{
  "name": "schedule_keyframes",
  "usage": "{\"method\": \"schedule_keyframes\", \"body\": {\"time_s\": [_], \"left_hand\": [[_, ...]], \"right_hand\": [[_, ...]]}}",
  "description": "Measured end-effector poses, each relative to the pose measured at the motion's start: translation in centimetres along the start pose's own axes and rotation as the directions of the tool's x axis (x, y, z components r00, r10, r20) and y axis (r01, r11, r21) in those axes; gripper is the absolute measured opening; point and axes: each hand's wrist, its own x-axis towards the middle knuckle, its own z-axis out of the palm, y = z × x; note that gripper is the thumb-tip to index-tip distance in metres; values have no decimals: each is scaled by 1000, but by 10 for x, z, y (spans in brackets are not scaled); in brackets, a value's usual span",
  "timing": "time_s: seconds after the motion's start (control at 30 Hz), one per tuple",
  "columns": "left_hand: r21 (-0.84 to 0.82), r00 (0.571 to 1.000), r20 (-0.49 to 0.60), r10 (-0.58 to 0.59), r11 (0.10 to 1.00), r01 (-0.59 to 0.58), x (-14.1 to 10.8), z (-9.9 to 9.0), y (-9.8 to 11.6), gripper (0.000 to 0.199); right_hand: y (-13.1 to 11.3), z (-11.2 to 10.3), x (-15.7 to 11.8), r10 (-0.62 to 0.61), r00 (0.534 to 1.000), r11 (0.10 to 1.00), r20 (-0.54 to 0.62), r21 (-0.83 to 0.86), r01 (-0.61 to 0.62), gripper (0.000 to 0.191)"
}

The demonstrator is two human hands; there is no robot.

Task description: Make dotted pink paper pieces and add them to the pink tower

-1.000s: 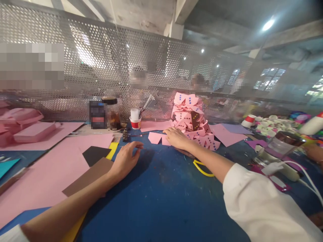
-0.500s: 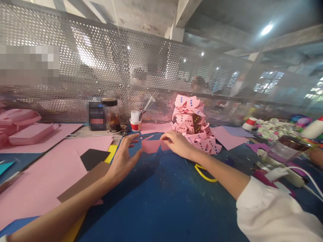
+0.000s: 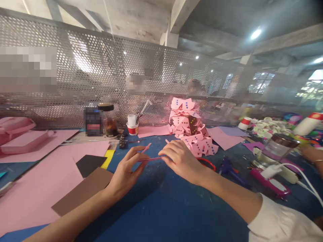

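Observation:
Between my hands, a pink paper piece (image 3: 153, 158) is seen nearly edge-on above the blue tabletop (image 3: 156, 208). My left hand (image 3: 130, 163) pinches its left end, and a small pink tip (image 3: 146, 147) sticks up by those fingers. At the right end, the fingers of my right hand (image 3: 180, 159) close on the same paper. Just behind my right hand rises a heap of folded pink paper pieces (image 3: 185, 124) with printed dots, a brown dotted piece (image 3: 192, 125) among them.
Pink sheets (image 3: 37, 181), a brown sheet (image 3: 83, 191) and a black sheet (image 3: 91, 165) lie at left. A lidded jar (image 3: 109, 121) and a paper cup (image 3: 132, 128) stand behind. On the right are a blue glue gun (image 3: 233, 171), a power strip (image 3: 275, 164) and another person's hand (image 3: 311, 154).
My left hand has closed on the pink paper, which has turned from facing me to nearly edge-on. Both hands have come slightly nearer. The view has shifted a little to the right.

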Motion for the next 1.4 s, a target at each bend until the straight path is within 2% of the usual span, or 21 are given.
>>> {"method": "schedule_keyframes", "body": {"time_s": [0.07, 0.13, 0.2, 0.27, 0.37, 0.47, 0.53, 0.63, 0.83, 0.9, 1.0, 1.1, 1.23, 1.4], "left_hand": [[-43, 999, 9, -45, 998, 46, 1, -2, 3, 15], [-122, 993, 55, -100, 987, 106, 2, -5, 8, 16], [-222, 983, 121, -140, 961, 164, 3, -6, 15, 17], [-307, 967, 187, -173, 925, 225, 4, -6, 22, 17], [-372, 940, 263, -219, 875, 308, 4, -6, 29, 16], [-380, 913, 323, -248, 850, 365, 2, -4, 34, 16], [-374, 897, 357, -261, 840, 394, 1, -3, 35, 15], [-372, 881, 390, -269, 829, 417, -1, -1, 38, 14], [-357, 850, 455, -264, 821, 446, -5, 1, 42, 16], [-396, 825, 488, -286, 769, 501, -4, 1, 42, 19], [-477, 792, 518, -323, 659, 581, -3, 2, 41, 38], [-480, 773, 504, -385, 620, 621, 0, 4, 39, 39], [-469, 745, 503, -438, 585, 662, 3, 10, 38, 32], [-478, 731, 469, -496, 553, 682, 1, 15, 40, 28]], "right_hand": [[-3, -5, -3, 76, 994, 994, -80, 86, -70, 14], [0, -8, -6, 185, 968, 968, -170, 201, -150, 15], [7, -11, -7, 298, 935, 920, -194, 320, -227, 15], [15, -11, -8, 399, 907, 846, -133, 435, -309, 16], [23, -9, -9, 481, 875, 694, 48, 589, -414, 21], [22, -7, -10, 427, 878, 591, 218, 668, -453, 24], [17, -6, -11, 349, 893, 572, 285, 690, -443, 25], [10, -5, -13, 298, 896, 605, 328, 662, -443, 23], [6, -2, -19, 377, 863, 683, 335, 529, -504, 11], [5, 0, -20, 380, 864, 696, 332, 512, -503, 10], [5, 4, -21, 408, 858, 719, 311, 470, -512, 9], [3, 10, -22, 410, 878, 758, 249, 443, -479, 9], [-1, 15, -23, 351, 924, 824, 154, 417, -382, 10], [-12, 15, -22, 299, 948, 875, 105, 365, -317, 12]]}}
